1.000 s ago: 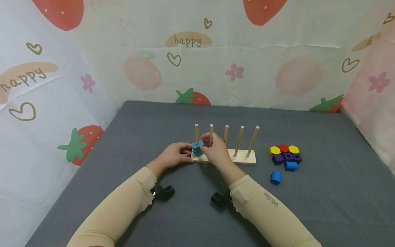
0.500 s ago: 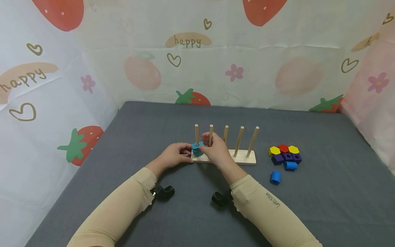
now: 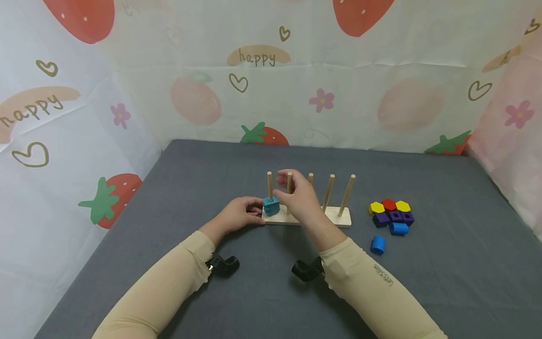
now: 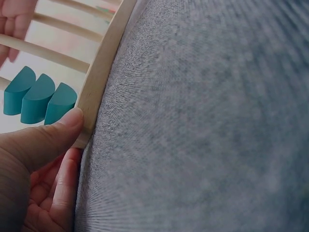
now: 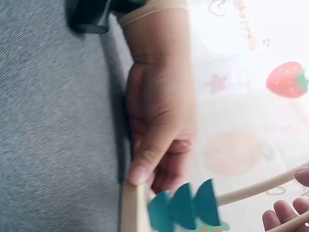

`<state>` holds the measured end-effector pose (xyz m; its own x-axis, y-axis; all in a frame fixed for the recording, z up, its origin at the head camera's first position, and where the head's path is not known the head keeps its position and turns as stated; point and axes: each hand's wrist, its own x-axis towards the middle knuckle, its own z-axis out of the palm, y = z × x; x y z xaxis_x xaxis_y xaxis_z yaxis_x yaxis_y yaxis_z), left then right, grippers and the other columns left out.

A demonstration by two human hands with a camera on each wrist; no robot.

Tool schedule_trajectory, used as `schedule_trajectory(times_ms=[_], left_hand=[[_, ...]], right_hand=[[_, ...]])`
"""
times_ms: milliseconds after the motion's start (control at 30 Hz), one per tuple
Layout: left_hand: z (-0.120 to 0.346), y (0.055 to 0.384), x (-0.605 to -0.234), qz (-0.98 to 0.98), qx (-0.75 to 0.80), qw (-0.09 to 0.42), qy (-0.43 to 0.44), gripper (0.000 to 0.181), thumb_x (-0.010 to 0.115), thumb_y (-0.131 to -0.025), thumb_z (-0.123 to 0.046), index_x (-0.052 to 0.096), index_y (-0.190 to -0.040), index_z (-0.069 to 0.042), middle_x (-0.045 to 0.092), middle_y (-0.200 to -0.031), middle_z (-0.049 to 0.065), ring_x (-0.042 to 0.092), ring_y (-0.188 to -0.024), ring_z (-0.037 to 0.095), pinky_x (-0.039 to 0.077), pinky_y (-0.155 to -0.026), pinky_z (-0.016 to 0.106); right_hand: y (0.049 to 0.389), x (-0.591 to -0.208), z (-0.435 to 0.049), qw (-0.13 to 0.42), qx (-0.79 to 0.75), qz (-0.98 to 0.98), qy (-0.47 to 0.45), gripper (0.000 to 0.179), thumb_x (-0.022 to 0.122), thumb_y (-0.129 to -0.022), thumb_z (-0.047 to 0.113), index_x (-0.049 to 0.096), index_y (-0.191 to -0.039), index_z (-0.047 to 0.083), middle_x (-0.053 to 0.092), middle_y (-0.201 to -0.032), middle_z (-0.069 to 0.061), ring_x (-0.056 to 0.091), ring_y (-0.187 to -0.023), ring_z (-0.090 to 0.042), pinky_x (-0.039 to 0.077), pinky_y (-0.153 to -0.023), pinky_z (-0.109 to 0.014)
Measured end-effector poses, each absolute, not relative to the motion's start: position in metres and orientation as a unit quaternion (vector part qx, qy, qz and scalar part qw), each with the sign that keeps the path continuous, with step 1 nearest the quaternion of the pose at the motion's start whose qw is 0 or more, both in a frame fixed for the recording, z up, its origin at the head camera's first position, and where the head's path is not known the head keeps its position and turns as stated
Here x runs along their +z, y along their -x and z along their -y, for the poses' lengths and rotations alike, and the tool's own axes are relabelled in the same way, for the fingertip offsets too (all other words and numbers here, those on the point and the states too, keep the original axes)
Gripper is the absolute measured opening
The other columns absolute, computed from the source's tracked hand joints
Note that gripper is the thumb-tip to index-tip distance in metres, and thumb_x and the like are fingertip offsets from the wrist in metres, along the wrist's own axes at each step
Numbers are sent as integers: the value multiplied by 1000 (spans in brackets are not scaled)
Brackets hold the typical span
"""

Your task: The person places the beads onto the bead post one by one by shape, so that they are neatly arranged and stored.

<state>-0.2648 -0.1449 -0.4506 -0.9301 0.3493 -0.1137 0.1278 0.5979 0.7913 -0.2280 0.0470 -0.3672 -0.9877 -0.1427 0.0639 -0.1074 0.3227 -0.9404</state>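
Note:
A wooden peg stand with several upright pegs rests on the cloth. Three teal half-round blocks are stacked on its leftmost peg, as the left wrist view shows side-on in the same teal blocks. My left hand grips the stand's left end, thumb on the base's edge and fingers curled beneath it. Above and right of the stack, my right hand holds nothing, its fingers parted and loosely bent around the second peg's area. The right wrist view catches its fingertips beside the pegs.
Right of the stand lie yellow hexagonal blocks, a red block and purple blocks. One blue cylinder touches that group; another blue cylinder lies nearer. Printed cloth hangs behind the table.
My right hand has let go of the teal stack and risen slightly up and to the right. The left hand has stayed on the stand's end.

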Motion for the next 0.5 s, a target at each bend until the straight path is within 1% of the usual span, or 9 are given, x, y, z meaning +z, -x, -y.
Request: schedule_trajectory(times_ms=[100, 267, 500], left_hand=[[145, 265, -450, -885, 428, 130, -132, 52, 78, -72, -20, 59, -120, -10, 64, -100, 1, 59, -93, 10, 49, -83, 26], [145, 264, -450, -881, 434, 130, -133, 51, 78, -73, -19, 59, -120, -10, 64, -101, 2, 59, -93, 11, 49, -83, 26], [145, 263, -449, -884, 431, 130, -128, 51, 78, -72, -19, 60, -118, -11, 64, -100, 1, 59, -92, 11, 49, -83, 26]], right_hand=[[226, -360, -49, 7, -582, -808, 85, 41, 65, -86, 15, 50, -124, 16, 57, -120, -4, 51, -114, -18, 41, -95, -39], [223, -351, -52, 3, -582, -807, 101, 45, 64, -86, 13, 49, -128, 16, 56, -122, -6, 47, -116, -19, 38, -98, -38], [215, -341, -56, -5, -565, -816, 124, 52, 64, -86, 15, 43, -134, 16, 49, -129, 0, 41, -124, -13, 34, -103, -31]])
